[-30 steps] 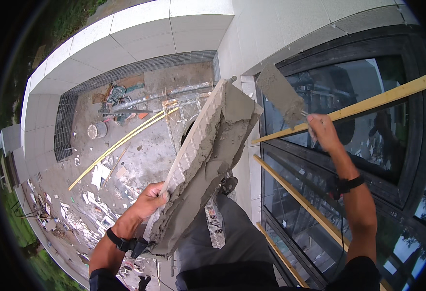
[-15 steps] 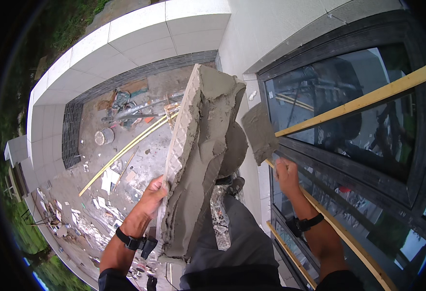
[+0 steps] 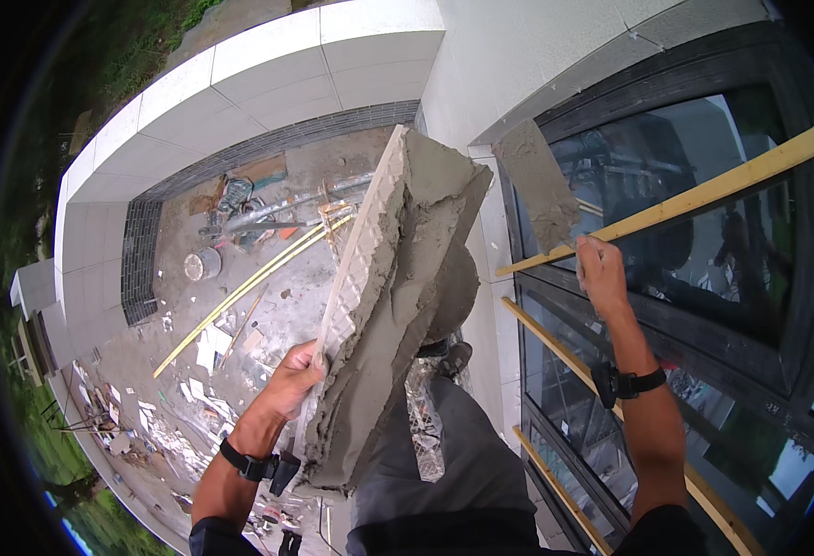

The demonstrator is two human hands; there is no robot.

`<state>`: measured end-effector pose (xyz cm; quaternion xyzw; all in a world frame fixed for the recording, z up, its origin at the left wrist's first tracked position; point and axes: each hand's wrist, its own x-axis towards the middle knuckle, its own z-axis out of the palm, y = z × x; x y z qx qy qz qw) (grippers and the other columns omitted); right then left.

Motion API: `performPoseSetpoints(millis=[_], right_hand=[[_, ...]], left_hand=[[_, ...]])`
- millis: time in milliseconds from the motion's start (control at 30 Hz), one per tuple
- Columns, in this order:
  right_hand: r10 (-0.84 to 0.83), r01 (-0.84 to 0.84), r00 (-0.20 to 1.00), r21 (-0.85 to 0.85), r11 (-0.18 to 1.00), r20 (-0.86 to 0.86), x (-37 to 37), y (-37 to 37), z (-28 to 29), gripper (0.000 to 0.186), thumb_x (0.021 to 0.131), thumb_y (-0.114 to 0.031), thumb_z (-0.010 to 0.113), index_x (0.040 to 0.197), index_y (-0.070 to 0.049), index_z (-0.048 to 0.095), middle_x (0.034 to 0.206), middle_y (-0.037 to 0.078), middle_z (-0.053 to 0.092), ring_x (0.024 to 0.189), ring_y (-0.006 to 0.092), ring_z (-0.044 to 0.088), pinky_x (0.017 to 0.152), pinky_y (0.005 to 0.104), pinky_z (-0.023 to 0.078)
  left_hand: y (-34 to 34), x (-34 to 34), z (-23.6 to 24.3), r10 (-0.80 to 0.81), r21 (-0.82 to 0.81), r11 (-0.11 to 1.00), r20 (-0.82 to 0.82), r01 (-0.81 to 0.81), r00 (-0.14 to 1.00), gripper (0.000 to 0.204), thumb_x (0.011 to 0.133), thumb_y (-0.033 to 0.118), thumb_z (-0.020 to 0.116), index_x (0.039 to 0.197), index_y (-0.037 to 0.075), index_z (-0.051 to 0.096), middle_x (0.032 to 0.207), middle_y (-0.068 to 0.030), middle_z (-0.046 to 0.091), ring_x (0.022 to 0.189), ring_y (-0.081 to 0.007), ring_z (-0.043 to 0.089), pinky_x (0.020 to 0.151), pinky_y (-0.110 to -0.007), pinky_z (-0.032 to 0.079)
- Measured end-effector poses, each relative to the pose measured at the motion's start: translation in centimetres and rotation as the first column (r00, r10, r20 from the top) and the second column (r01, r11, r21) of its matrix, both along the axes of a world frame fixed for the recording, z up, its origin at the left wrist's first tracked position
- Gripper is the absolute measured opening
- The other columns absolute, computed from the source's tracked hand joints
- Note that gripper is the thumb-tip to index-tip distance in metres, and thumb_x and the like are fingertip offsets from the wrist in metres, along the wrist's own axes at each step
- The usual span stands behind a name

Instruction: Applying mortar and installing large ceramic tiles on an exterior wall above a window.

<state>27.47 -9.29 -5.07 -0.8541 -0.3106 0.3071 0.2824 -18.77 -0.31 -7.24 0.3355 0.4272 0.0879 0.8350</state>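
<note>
My left hand (image 3: 298, 378) grips the left edge of a long tile (image 3: 349, 283), which is held tilted in front of my legs. A thick, uneven layer of grey mortar (image 3: 384, 361) covers the tile's upper face, with ridges along its sides. Closed around its handle, my right hand (image 3: 604, 276) holds a trowel (image 3: 539, 185) smeared with mortar. The trowel blade is apart from the tile, up beside the window. Below the tile's right side shows a rounded grey mass (image 3: 453, 292), partly hidden, which looks like mortar.
Yellow wooden strips (image 3: 694, 199) cross the dark-framed window (image 3: 750, 306) at my right. A low tiled wall (image 3: 240, 93) curves around the far side. On the dusty floor lie a white bucket (image 3: 202, 263), long yellow strips (image 3: 249, 285), metal pipes and scattered tile scraps (image 3: 210, 345).
My right hand has moved up and to the right with the trowel, farther from the tile. The tile has shifted slightly to the right in my left hand.
</note>
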Motion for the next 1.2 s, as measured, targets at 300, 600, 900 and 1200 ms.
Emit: performPoseSetpoints(millis=[300,600,900,1200], right_hand=[[0.060,-0.081,0.983,-0.113,0.990,-0.174,0.4,4.7,4.1,0.039,0.094,-0.033,0.052,0.067,-0.005,0.052,0.054,-0.001,0.045,0.043,0.0083,0.039,0.042,0.0266,0.031],[-0.347,-0.088,0.398,-0.412,0.907,-0.849,-10.9,-0.7,7.1,0.035,0.094,-0.037,0.050,0.074,-0.009,0.049,0.052,0.003,0.046,0.039,0.0125,0.043,0.039,0.0273,0.034],[-0.375,-0.284,0.337,-0.473,0.834,-0.863,-16.6,-5.6,8.8,0.043,0.098,-0.036,0.045,0.065,-0.008,0.046,0.050,0.003,0.042,0.038,0.0128,0.039,0.040,0.0286,0.033],[-0.276,-0.484,0.393,-0.453,0.749,-0.877,-21.0,-10.6,9.7,0.041,0.095,-0.032,0.046,0.062,-0.008,0.046,0.050,0.002,0.044,0.039,0.0104,0.039,0.039,0.0272,0.032]], left_hand=[[-0.4,-0.3,0.0,-0.072,-0.036,0.997,0.047,0.074,0.996,0.025,0.091,0.029,0.065,0.102,0.006,0.063,0.076,0.0108,0.045,0.071,-0.0020,0.037,0.065,-0.020,0.034],[0.8,1.8,0.5,0.029,-0.018,0.999,0.051,-0.028,0.998,0.054,0.083,0.041,0.072,0.119,0.004,0.059,0.097,0.0055,0.060,0.087,-0.0044,0.051,0.079,-0.022,0.042],[1.1,1.8,0.5,0.105,-0.016,0.994,0.040,-0.104,0.994,0.035,0.098,0.027,0.055,0.124,0.003,0.056,0.106,0.0045,0.059,0.098,-0.0046,0.049,0.090,-0.025,0.040],[1.2,2.7,1.8,0.256,0.010,0.966,0.055,-0.257,0.965,0.036,0.097,0.030,0.054,0.123,0.006,0.056,0.109,-0.0011,0.062,0.093,-0.0087,0.057,0.082,-0.026,0.049]])
